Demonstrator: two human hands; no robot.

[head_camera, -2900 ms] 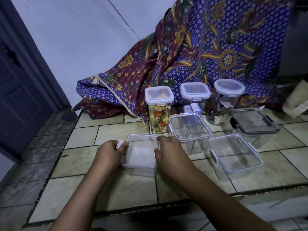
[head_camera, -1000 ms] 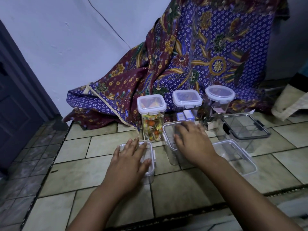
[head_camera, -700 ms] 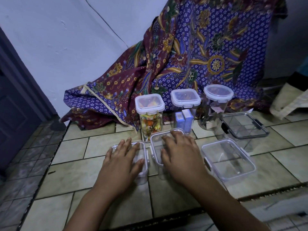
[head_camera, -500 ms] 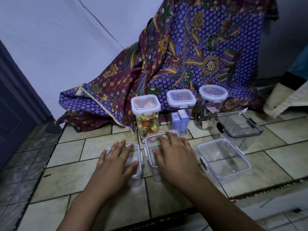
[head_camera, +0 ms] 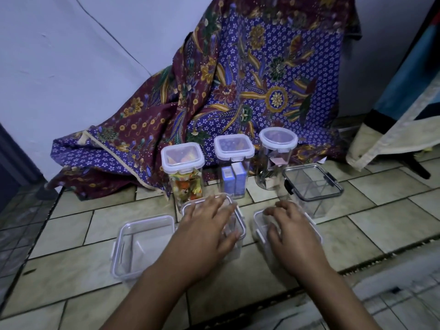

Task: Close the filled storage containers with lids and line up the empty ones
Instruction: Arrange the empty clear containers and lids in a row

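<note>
Hands flat on two empty tubs, tiled floor.
Left hand point(head_camera: 209, 231) rests palm-down on the middle tub point(head_camera: 239, 225); right hand point(head_camera: 291, 236) likewise on the right tub point(head_camera: 258, 222). A third tub point(head_camera: 142, 246) sits uncovered just left. Behind: three lidded jars, sweets jar point(head_camera: 184, 173), box jar point(head_camera: 233, 166), round jar point(head_camera: 276, 158), and a dark-rimmed tub point(head_camera: 313, 189). Batik cloth point(head_camera: 250, 79) hangs against the wall.

The left hand point(head_camera: 209, 231) and right hand point(head_camera: 291, 236) hide most of two clear containers' lids.
</note>
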